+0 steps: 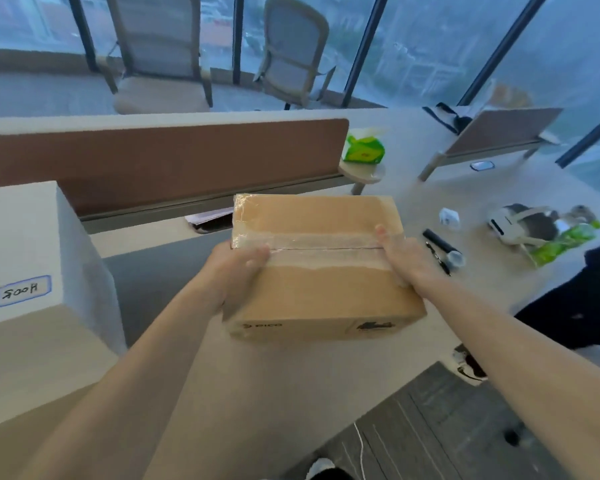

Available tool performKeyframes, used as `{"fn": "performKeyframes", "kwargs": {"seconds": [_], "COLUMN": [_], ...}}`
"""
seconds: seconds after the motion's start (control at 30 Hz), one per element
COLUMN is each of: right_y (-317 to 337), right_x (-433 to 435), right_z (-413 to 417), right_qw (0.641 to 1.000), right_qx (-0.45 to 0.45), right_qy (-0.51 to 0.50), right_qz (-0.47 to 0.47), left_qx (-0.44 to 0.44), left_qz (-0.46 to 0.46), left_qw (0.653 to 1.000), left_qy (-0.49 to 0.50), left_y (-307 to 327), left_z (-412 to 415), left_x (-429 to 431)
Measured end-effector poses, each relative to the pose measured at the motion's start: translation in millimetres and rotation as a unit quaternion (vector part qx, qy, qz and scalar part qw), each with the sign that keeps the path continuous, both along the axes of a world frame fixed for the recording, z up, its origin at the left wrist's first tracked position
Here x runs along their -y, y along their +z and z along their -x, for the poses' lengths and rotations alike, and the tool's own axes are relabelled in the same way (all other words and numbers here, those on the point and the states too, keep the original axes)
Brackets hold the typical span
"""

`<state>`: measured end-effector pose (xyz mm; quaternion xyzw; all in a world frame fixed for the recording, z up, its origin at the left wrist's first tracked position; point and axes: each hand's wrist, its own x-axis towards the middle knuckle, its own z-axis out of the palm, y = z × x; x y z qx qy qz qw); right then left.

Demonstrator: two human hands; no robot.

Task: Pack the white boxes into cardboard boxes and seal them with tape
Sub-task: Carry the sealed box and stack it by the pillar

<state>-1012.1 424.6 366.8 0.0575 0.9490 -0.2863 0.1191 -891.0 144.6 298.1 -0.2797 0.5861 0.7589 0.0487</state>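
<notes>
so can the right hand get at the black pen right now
Probably not yet: the right hand grips the cardboard box. The black pen lies just beside it on open desk, nothing between.

Only two bits of text I can actually make out. The cardboard box (pixel 326 292) has "PICO" printed on its near side, with a small logo beside it. The white box (pixel 32 237) on the left has a blue-bordered label (pixel 23 290), handwritten and upside down. Looks like "H005", not sure.
</notes>
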Motion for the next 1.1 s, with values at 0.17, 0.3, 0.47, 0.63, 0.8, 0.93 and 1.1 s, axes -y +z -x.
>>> {"fn": "performKeyframes", "kwargs": {"seconds": [0.17, 0.3, 0.47, 0.63, 0.8, 0.93, 1.1], "right_y": [25.8, 37.3, 43.8, 43.1, 40.3, 37.5, 33.6], "right_x": [-88.8, -170.9, -279.1, -385.9, -478.7, -540.1, -596.3], "right_z": [-23.3, -47.4, -85.5, -127.3, -164.2, -185.5, -199.3], "right_qw": [0.996, 0.984, 0.961, 0.933, 0.905, 0.879, 0.846], "right_qx": [-0.047, -0.062, -0.082, -0.088, -0.092, -0.088, -0.086], "right_qy": [-0.075, -0.166, -0.265, -0.348, -0.415, -0.468, -0.525], "right_qz": [-0.008, 0.014, 0.006, -0.001, 0.014, 0.037, 0.044], "left_qx": [-0.035, -0.059, -0.077, -0.084, -0.105, -0.086, -0.075], "left_qz": [-0.018, 0.015, 0.033, 0.051, 0.069, 0.069, 0.049], "left_qw": [0.992, 0.978, 0.945, 0.910, 0.890, 0.866, 0.837], "left_qy": [-0.117, -0.201, -0.315, -0.402, -0.438, -0.488, -0.540], "left_y": [34.1, 53.1, 62.6, 76.7, 90.8, 87.5, 76.5], "left_z": [42.2, 70.1, 91.3, 101.5, 100.3, 106.1, 126.8], "left_x": [-69.0, -144.8, -250.9, -369.8, -487.0, -560.2, -646.3]}}
